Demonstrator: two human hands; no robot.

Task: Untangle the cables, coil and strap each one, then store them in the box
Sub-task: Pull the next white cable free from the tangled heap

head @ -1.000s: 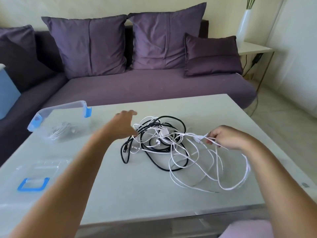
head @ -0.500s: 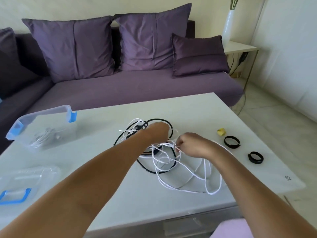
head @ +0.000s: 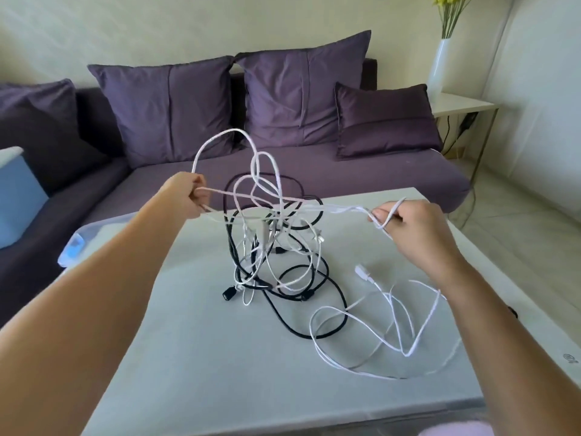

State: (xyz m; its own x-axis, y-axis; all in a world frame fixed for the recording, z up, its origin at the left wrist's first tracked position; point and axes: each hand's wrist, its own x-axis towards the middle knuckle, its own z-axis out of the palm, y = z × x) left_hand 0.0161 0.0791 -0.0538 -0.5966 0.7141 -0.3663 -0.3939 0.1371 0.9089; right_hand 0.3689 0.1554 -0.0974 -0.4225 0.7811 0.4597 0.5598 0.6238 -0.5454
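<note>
A tangle of white cable [head: 267, 171] and black cable [head: 314, 275] hangs above the pale table [head: 195, 357], stretched between my two hands. My left hand [head: 185, 196] grips a white strand at upper left. My right hand [head: 412, 225] pinches another white strand at the right. Looser white loops [head: 405, 338] and a white plug [head: 361, 270] lie on the table under my right forearm. A black plug [head: 228, 293] rests at the tangle's foot. The clear box with blue clips [head: 74, 247] shows only partly behind my left forearm.
A purple sofa [head: 314, 171] with several cushions runs behind the table. At the back right a white side table [head: 462, 103] carries a white vase [head: 438, 67]. A light blue object [head: 15, 196] sits at the left edge.
Both hands have lifted and pulled apart, raising the tangle off the table. The view has tilted up, and the straps at the right are out of sight.
</note>
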